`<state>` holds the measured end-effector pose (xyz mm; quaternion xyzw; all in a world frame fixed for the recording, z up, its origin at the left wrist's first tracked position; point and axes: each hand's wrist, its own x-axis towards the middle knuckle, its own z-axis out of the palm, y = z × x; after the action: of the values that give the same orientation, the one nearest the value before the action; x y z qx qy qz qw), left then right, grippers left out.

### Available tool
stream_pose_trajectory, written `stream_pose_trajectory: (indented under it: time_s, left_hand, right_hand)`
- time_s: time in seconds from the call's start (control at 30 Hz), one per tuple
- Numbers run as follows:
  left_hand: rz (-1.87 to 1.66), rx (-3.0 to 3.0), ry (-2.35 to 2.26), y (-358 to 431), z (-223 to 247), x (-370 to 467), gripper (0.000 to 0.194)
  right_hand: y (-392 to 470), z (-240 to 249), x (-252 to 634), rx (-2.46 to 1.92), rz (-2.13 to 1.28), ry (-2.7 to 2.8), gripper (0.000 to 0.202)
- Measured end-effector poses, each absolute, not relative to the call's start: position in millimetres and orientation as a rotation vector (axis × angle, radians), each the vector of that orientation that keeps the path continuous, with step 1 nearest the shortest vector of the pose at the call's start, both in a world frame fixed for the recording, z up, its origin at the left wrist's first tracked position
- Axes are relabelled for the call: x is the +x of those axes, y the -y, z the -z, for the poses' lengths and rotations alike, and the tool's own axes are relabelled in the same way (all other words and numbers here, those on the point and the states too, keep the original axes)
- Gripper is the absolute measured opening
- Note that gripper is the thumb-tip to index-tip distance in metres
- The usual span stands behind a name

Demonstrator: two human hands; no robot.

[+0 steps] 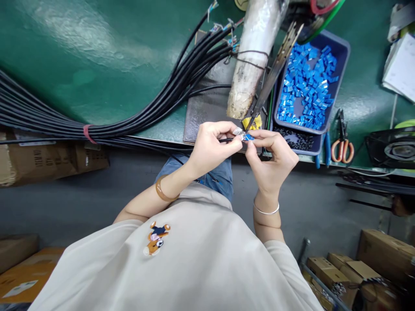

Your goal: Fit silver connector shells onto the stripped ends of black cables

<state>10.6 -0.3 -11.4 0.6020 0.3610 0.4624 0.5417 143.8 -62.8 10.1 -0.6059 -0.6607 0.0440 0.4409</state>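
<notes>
Near the bench edge my left hand (212,144) pinches a black cable (227,140) close to its end, where thin wires show. My right hand (270,153) grips a small blue connector (248,137) between thumb and fingers. The connector meets the wire ends between my fingertips; whether they are joined, I cannot tell. Just above them a dark, slender metal rod, which looks like a fixed soldering iron (259,103), points down with its tip at the connector. Beside the tip is something yellow (253,122), partly hidden by my fingers.
A blue-grey bin (344,56) of blue connectors stands right, with small black parts (296,140) below it. A white duct (251,56) hangs over a dark plate (201,116). Bundled black cables (136,123) run left. Orange-handled pliers (342,149) and a fan (392,147) lie right.
</notes>
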Motion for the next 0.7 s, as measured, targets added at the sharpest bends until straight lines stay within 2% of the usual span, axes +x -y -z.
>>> stream_pose_trajectory:
  time_s: [0.7]
  left_hand:
    - [-1.126,1.457,-0.958,7.9,9.8,13.2,0.005]
  right_hand:
    - [59.3,-13.6,140.2,-1.504,-0.055,1.663,0.011]
